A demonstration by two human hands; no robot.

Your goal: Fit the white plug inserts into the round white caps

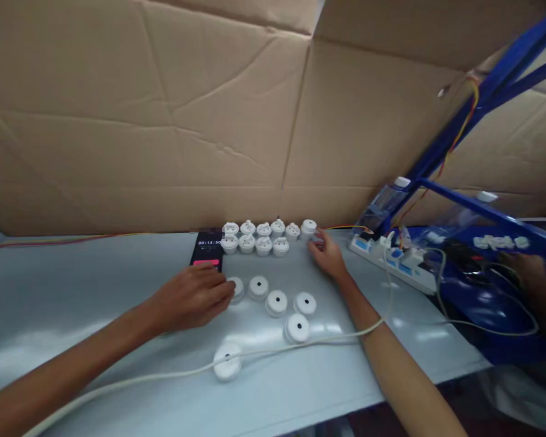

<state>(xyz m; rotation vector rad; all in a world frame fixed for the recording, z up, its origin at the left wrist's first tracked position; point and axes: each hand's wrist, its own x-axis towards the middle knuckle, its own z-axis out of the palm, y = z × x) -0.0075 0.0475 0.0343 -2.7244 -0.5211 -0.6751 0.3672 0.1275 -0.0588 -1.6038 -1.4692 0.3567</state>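
My left hand (192,297) lies palm down on the grey table (73,303), fingers curled over a white round disc (235,287) at the left end of a loose group of discs (276,302). Just beyond its fingers lies a black phone (208,249) showing a timer. My right hand (326,254) reaches to the back, its fingertips pinched on a small white piece (317,240) beside the right end of two rows of white capped parts (264,237). A white cable (164,375) runs under my right forearm across the table front.
Cardboard sheets (164,121) wall off the back. A white power strip (391,258) and tangled cords lie to the right, by a blue metal frame (464,200). Another person's hand (528,273) works at the far right. One disc (227,362) sits on the cable near the front.
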